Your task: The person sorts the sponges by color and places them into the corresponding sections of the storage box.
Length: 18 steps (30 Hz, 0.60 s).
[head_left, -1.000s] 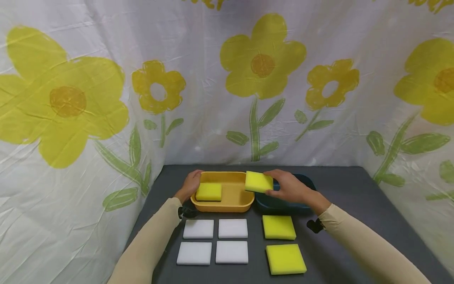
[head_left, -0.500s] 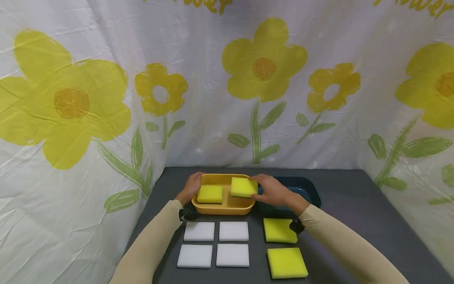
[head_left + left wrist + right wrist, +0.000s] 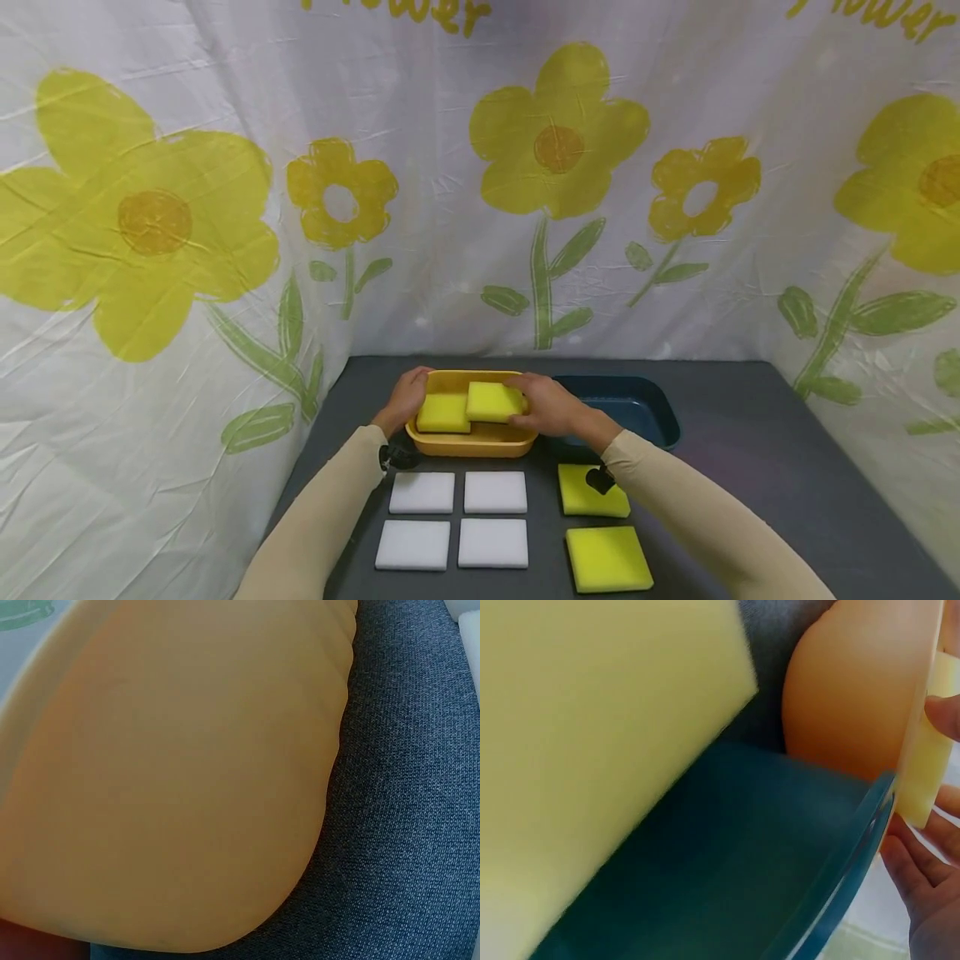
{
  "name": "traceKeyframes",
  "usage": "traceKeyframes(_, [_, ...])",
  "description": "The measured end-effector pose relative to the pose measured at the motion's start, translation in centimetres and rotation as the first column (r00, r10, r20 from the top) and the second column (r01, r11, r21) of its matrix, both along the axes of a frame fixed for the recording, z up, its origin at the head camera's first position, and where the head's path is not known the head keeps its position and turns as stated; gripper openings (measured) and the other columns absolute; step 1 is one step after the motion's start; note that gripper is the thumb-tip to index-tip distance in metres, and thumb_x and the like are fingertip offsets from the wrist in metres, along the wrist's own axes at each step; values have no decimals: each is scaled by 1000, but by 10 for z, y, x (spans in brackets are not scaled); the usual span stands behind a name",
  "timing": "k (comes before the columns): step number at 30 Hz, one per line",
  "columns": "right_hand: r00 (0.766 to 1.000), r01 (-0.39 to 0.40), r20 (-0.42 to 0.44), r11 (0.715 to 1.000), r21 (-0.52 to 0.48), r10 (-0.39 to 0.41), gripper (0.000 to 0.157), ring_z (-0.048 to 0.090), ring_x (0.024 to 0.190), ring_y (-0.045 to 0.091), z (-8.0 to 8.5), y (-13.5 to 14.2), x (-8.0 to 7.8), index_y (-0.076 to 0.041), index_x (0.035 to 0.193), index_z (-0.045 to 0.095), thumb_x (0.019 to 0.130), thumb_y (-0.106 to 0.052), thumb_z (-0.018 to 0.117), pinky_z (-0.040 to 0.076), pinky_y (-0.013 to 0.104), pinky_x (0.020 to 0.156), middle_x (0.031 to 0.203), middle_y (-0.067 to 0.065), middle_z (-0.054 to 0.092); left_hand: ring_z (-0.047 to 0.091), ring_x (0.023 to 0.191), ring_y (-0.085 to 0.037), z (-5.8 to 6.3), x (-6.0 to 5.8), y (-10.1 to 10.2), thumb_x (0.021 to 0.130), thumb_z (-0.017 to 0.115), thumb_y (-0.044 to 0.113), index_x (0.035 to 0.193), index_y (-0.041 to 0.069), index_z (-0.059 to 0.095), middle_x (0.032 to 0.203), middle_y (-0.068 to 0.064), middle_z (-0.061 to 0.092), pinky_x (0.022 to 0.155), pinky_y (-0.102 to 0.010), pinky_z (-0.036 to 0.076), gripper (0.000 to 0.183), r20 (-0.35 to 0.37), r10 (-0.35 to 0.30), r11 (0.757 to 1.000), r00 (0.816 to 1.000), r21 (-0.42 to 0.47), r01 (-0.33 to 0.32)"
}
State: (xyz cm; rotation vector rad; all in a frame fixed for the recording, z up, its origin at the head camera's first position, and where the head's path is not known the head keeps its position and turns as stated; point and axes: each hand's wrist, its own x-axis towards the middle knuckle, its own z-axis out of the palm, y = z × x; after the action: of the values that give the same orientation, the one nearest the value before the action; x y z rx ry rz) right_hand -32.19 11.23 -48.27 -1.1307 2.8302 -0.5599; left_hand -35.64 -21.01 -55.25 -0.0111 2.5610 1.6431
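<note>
My left hand (image 3: 405, 398) grips the left end of a yellow-orange plastic tray (image 3: 472, 448). In the left wrist view the tray's outer wall (image 3: 180, 772) fills most of the picture and hides nearly all of the hand. Between thumb and fingers, my right hand (image 3: 553, 406) pinches a yellow sponge (image 3: 493, 402) over the right half of the tray. The right wrist view shows this sponge (image 3: 928, 765) by the tray's rim. A second yellow sponge (image 3: 442, 413) lies in the tray's left part, partly overlapped in view by the held one.
A dark teal tray (image 3: 645, 408) stands right of the yellow-orange one, partly behind my right hand. Nearer me lie two yellow sponges, a far one (image 3: 581, 500) and a near one (image 3: 609, 560). Several white sponges (image 3: 492, 543) lie to their left. A flower-print curtain (image 3: 450, 292) hangs behind the table.
My right hand has carried the yellow sponge leftward, from between the two trays to over the yellow-orange tray, and lowered it. The left hand stays on the tray. The head view has tilted slightly.
</note>
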Motion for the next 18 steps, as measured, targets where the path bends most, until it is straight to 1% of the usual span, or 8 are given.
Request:
traceKeyframes(10, [1000,0,15,1000,2,0,67,65,135,37,3,-19,-2,0,157,56,102,-32,79,55,54,111,154,20,62,59,133,-41,0,0,0,122,27,22,151,0,57,149,-25,60,116,-61,47,48,-15,-5,1000,1000,-6,5])
traceKeyframes(18, [1000,14,21,1000,26,-15,68,64,137,36,3,-39,-8,-3,158,56,103,-34,79,54,53,115,156,18,61,59,136,-41,-1,0,0,121,27,23,151,1,58,151,-24,59,117,-60,47,48,-12,-2,1000,1000,16,2])
